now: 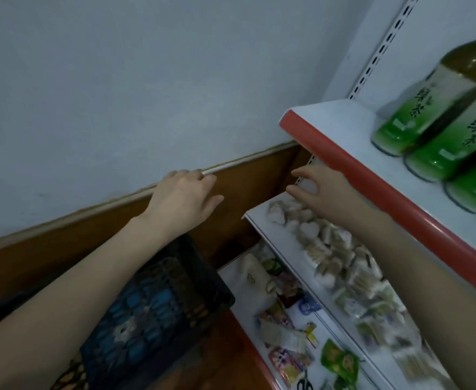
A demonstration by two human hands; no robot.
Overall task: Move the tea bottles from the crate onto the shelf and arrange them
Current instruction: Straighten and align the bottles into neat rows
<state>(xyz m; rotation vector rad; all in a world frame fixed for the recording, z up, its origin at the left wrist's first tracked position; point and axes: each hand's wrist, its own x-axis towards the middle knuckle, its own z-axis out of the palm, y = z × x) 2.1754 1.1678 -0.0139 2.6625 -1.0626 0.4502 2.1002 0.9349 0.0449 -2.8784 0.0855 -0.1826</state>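
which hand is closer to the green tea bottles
Right. The right hand sits just below the shelf's red edge, beneath the tea bottles; the left hand is farther left, by the wall above the crate.

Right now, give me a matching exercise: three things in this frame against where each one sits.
1. green-labelled tea bottles
2. black plastic lattice crate
3. pale wrapped snack packets

a. beneath the left forearm
b. on the red-edged white top shelf
c. on the middle white shelf, under the right hand

Pairs: 1-b, 2-a, 3-c.
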